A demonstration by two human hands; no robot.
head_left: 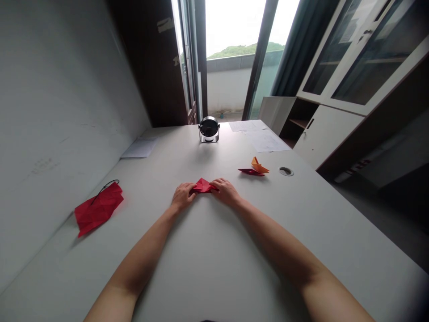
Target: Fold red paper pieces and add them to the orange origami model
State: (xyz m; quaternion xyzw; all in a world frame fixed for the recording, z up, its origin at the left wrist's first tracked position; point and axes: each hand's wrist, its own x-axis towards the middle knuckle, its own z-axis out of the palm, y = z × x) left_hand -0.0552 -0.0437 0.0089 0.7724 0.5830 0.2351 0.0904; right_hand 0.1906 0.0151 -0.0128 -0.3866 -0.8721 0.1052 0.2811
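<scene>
A folded red origami paper boat (203,184) rests on the white table between my two hands, its peak standing up in the middle. At its left end, my left hand (184,194) is closed with the fingertips on the paper. My right hand (225,191) grips the other end in the same way. Both thumbs are partly hidden. Off to the right lie an orange folded paper piece (259,166) and a flat dark red folded paper piece (252,172), touching or nearly so.
A creased red paper sheet (98,210) with a black cord lies far left by the wall. A small round black fan-like device (209,128) stands at the back. Paper sheets (268,140) lie at the back right, near a cable hole (286,171). A white cabinet (330,129) stands beyond.
</scene>
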